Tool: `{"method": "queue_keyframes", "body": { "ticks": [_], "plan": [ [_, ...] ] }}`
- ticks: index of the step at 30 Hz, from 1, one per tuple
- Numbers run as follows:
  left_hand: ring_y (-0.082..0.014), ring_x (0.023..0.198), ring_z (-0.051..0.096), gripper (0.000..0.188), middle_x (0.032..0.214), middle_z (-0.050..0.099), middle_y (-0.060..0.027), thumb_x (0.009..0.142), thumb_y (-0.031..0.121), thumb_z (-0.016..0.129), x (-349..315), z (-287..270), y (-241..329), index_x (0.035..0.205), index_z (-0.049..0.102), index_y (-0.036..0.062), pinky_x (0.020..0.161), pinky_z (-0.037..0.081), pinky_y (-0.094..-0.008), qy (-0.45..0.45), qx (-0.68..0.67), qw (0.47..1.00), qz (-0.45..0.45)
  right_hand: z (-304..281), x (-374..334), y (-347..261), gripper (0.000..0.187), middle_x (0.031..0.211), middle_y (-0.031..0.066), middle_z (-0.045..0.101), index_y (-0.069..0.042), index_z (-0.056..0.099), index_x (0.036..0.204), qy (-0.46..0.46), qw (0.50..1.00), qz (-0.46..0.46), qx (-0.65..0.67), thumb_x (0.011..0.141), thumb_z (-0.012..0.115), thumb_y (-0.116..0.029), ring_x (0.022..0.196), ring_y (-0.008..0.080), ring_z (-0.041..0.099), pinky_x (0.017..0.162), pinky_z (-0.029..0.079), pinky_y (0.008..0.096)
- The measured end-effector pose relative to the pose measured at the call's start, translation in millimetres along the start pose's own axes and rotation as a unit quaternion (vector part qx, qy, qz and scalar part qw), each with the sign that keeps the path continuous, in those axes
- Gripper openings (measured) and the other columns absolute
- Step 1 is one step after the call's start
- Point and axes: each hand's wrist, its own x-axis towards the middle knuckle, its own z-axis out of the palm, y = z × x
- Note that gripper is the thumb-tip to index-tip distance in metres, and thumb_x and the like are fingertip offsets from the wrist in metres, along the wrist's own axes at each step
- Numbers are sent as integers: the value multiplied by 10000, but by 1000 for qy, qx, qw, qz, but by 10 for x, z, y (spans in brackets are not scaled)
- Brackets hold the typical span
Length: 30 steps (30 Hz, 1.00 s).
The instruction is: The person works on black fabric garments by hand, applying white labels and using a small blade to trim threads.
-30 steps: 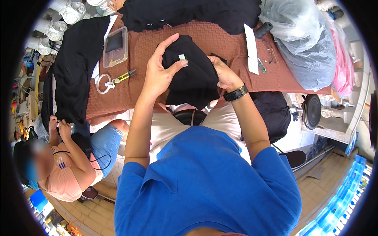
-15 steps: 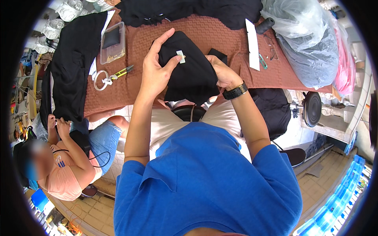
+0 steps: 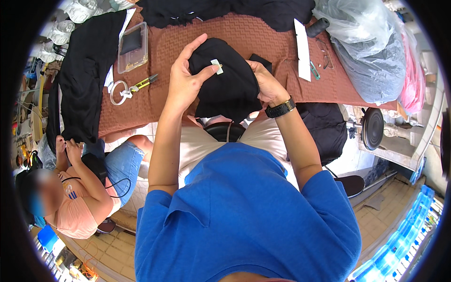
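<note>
A piece of black fabric (image 3: 228, 91) is stretched between my two hands over the near edge of the table. My left hand (image 3: 185, 77) grips its left side, the thumb lying on top against a small pale tag (image 3: 219, 70) and the fingers at the edge and behind. At the tag is a tiny gold-coloured piece, too small to make out. My right hand (image 3: 268, 84), with a black watch on the wrist, holds the right edge of the fabric, its fingertips partly hidden behind the cloth.
Yellow thread snips (image 3: 143, 83), a white ring (image 3: 120, 93) and a clear plastic box (image 3: 134, 51) lie left on the brown-covered table (image 3: 164, 61). At right are a white strip (image 3: 302, 51), a black thread spool (image 3: 317, 28) and large plastic bags (image 3: 366, 51). Another person (image 3: 80, 188) sits at left, handling black cloth.
The fabric's upper edge has become rounder and its right side fuller between my hands. My left thumb stays at the tag; both hands have barely moved.
</note>
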Motion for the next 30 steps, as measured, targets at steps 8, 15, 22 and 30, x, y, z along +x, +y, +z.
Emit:
{"method": "queue_keyframes", "body": {
  "ticks": [8, 15, 22, 30],
  "plan": [
    [-160, 1137, 652, 706, 1255, 685, -100, 826, -102, 751, -18, 2, -19, 1481, 517, 19, 1026, 517, -301, -10, -10, 1000, -24, 13, -32, 6, 337, 1179, 137, 739, 26, 668, 1297, -9, 1000, -8, 4, 962, 631, 27, 980, 170, 745, 861, 628, 303],
    [-160, 1120, 662, 716, 1247, 688, -98, 814, -99, 760, -38, 34, -6, 1479, 522, 22, 1020, 521, -299, -9, -12, 999, -39, -22, -50, 26, 341, 1180, 136, 739, 18, 668, 1302, -10, 1000, -8, -3, 962, 638, 23, 975, 168, 744, 859, 626, 301],
    [-159, 1107, 665, 715, 1237, 690, -104, 806, -107, 765, -44, 39, -12, 1470, 530, 22, 1007, 532, -299, 10, -34, 998, -48, -22, -71, 28, 355, 1183, 147, 736, 32, 650, 1318, -6, 1000, -11, -12, 965, 629, 11, 976, 173, 747, 858, 628, 303],
    [-153, 1116, 655, 719, 1243, 686, -101, 808, -99, 771, -42, 36, -3, 1475, 529, 24, 1015, 517, -294, 3, -17, 999, -37, -3, -69, 43, 354, 1194, 146, 732, 35, 644, 1321, -5, 1000, -3, -27, 970, 616, -1, 985, 172, 744, 873, 622, 301]
  ]
}}
